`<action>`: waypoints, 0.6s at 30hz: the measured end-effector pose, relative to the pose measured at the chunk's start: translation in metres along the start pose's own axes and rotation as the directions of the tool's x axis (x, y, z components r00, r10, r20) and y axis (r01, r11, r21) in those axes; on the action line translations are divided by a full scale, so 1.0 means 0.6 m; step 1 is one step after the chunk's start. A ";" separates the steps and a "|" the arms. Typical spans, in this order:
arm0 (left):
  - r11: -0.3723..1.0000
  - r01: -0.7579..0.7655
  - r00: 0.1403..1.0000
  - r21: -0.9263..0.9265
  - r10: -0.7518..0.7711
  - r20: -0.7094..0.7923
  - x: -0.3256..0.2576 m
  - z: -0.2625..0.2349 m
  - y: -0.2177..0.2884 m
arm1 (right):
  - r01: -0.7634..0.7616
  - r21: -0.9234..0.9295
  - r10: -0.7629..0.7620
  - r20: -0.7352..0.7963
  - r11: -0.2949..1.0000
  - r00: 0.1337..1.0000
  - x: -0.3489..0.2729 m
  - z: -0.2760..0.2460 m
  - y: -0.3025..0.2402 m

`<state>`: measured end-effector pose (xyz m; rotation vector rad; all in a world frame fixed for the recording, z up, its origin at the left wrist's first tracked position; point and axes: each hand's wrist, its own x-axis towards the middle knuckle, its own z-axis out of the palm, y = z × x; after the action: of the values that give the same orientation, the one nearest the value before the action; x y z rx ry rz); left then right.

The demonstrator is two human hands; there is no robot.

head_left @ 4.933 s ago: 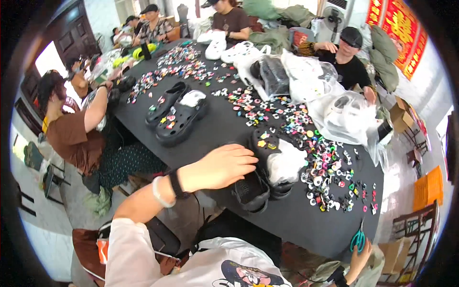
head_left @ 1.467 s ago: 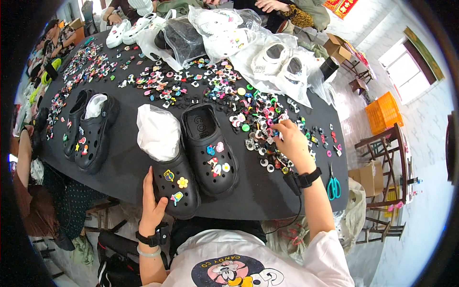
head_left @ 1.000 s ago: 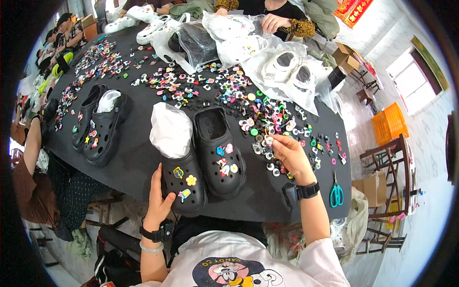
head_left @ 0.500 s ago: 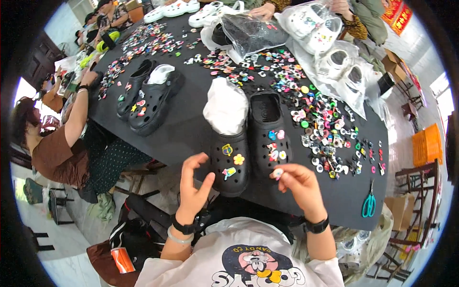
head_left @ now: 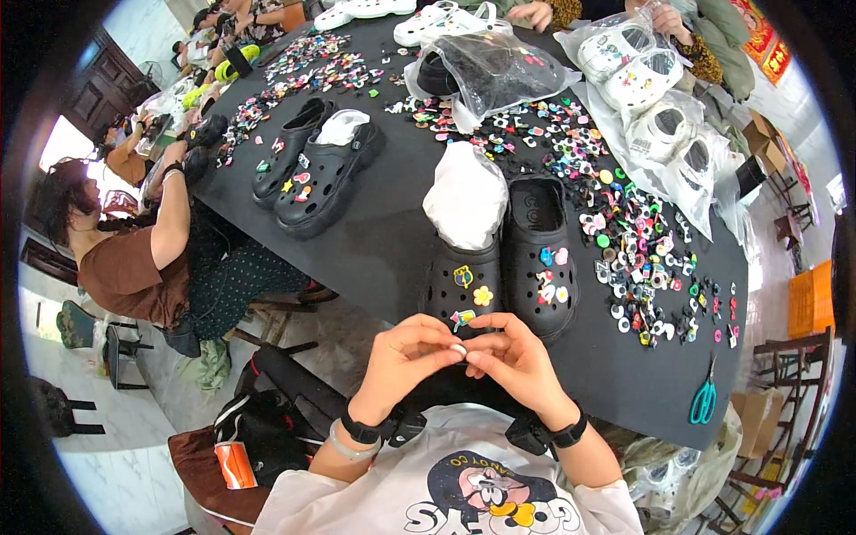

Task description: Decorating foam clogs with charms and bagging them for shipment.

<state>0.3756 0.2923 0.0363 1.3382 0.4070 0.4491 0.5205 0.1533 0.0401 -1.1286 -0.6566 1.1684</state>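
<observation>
Since half a second ago, your left hand point(head_left: 406, 361) and right hand point(head_left: 517, 361) have drawn together at the table's point(head_left: 392, 241) near edge. Your fingertips point(head_left: 459, 350) now meet, pinching something too small to make out, just below the black clog point(head_left: 464, 285) stuffed with white paper point(head_left: 465, 196).

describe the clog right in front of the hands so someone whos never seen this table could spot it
On the black table, find the pair of black clogs nearest the near edge. It is the left clog, just beyond the person's fingertips. Unlike its empty partner, white paper stuffs it, and a yellow flower charm sits on its toe.
</observation>
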 end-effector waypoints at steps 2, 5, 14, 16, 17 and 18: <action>0.999 -0.015 0.993 0.030 0.018 -0.117 0.018 -0.006 0.003 | 0.011 -0.003 -0.011 -0.014 1.000 1.000 -0.003 -0.004 0.000; 0.996 0.069 0.949 0.058 -0.048 -0.310 0.069 -0.036 -0.007 | 0.152 -0.259 -0.188 -0.123 0.954 0.974 -0.011 -0.016 0.001; 0.996 0.091 0.981 -0.007 -0.090 -0.174 0.132 -0.058 -0.018 | 0.187 -0.142 -0.225 -0.339 0.972 0.914 -0.063 -0.098 0.013; 0.995 0.102 0.983 0.008 -0.099 -0.154 0.136 -0.060 -0.013 | 0.187 -0.125 -0.221 -0.375 0.974 0.900 -0.068 -0.112 0.019; 0.994 0.108 0.985 0.017 -0.105 -0.138 0.137 -0.061 -0.011 | 0.189 -0.118 -0.221 -0.378 0.975 0.899 -0.069 -0.118 0.021; 0.993 0.112 0.985 0.024 -0.108 -0.136 0.138 -0.062 -0.008 | 0.178 -0.131 -0.216 -0.394 0.975 0.894 -0.071 -0.123 0.024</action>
<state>0.4268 0.3662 0.0227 1.3125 0.5987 0.4434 0.5670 0.0880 0.0073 -1.3024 -0.4893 0.7039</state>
